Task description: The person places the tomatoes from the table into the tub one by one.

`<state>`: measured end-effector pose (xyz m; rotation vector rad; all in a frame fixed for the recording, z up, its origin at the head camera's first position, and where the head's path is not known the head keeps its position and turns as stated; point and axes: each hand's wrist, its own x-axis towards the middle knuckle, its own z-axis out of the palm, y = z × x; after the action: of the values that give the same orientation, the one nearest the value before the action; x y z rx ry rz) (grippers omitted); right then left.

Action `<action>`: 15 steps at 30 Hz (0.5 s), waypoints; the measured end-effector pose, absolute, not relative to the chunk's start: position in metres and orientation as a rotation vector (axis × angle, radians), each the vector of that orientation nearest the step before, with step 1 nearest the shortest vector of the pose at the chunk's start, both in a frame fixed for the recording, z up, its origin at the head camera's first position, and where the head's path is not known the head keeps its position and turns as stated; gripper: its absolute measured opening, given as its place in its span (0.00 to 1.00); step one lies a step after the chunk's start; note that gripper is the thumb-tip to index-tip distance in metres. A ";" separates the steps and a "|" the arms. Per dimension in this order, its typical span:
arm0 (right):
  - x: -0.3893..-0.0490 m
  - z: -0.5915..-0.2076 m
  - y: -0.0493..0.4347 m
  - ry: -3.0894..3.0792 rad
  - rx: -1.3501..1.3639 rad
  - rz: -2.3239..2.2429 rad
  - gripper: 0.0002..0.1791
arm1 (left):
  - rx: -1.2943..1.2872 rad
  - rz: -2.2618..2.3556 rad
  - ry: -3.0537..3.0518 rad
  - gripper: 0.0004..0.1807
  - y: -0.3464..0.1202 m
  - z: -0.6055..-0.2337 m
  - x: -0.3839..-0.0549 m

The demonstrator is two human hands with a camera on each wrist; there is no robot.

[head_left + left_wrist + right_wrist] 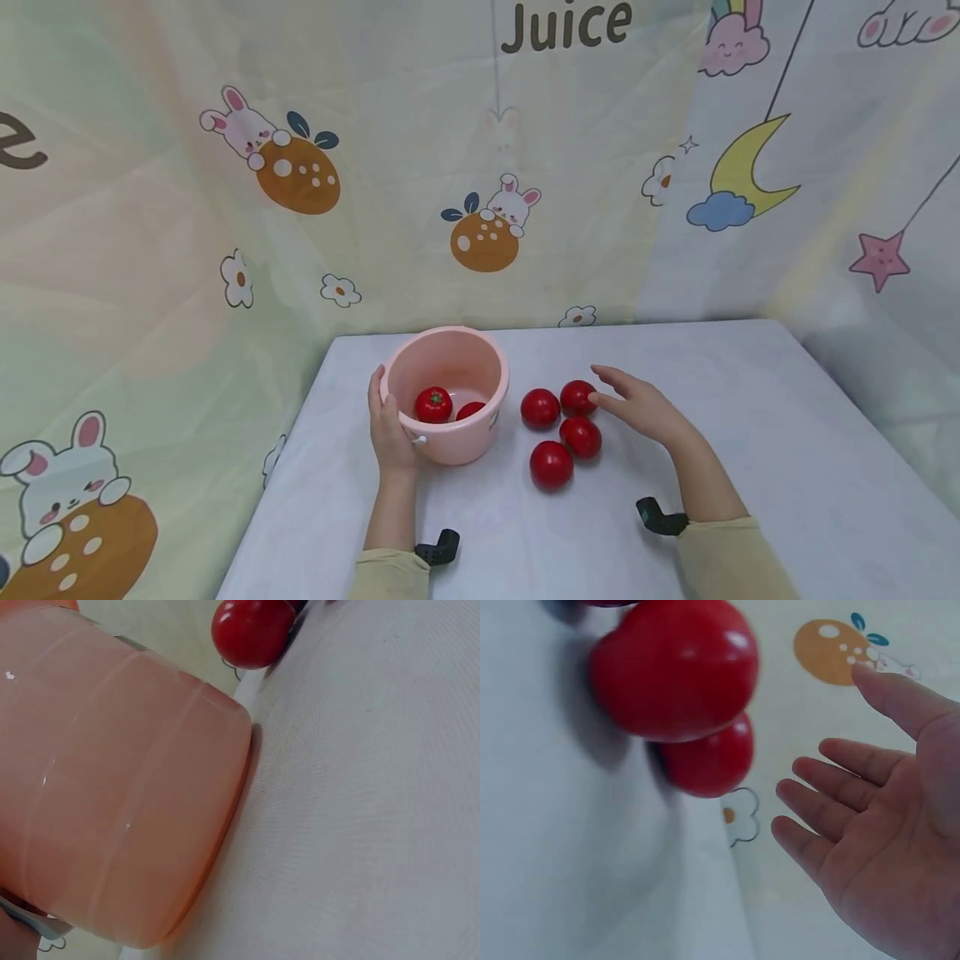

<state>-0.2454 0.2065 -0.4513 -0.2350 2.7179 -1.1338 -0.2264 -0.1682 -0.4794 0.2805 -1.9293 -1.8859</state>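
A pink bucket stands on the table, its mouth tilted toward me. My left hand grips its left side near the rim; in the left wrist view the bucket's wall fills much of the picture. Inside lie two tomatoes, one with a green top, the other partly hidden by the rim. Several red tomatoes sit grouped right of the bucket. Next to the rearmost tomato is my right hand, fingers extended and holding nothing. The right wrist view shows its palm beside the tomatoes.
A white cloth covers the table. Behind it hangs a printed curtain with rabbits, oranges and a moon, close to the table's back edge. Each wrist wears a black camera mount, such as the left mount.
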 end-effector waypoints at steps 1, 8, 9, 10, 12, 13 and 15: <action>-0.245 -0.457 0.207 2.706 -0.212 -1.150 0.42 | 0.286 -1.888 -1.931 0.30 -0.168 -0.480 -0.226; -0.244 -0.482 0.208 2.650 -0.167 -1.230 0.46 | 0.290 -1.894 -1.926 0.30 -0.169 -0.481 -0.227; -0.245 -0.485 0.208 2.649 -0.168 -1.241 0.46 | 0.287 -1.892 -1.927 0.30 -0.169 -0.481 -0.227; -0.247 -0.488 0.208 2.648 -0.167 -1.252 0.46 | 0.286 -1.891 -1.926 0.30 -0.169 -0.482 -0.228; -0.251 -0.492 0.209 2.646 -0.163 -1.276 0.46 | 0.285 -1.886 -1.929 0.29 -0.170 -0.482 -0.228; -0.254 -0.495 0.209 2.640 -0.161 -1.293 0.46 | 0.287 -1.884 -1.931 0.29 -0.170 -0.482 -0.228; -0.259 -0.500 0.208 2.621 -0.146 -1.318 0.47 | 0.292 -1.883 -1.930 0.30 -0.170 -0.483 -0.228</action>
<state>-0.2589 0.2085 -0.5003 -0.1456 2.6214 -1.3177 -0.2282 -0.1702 -0.4825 0.2919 -1.9305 -1.8834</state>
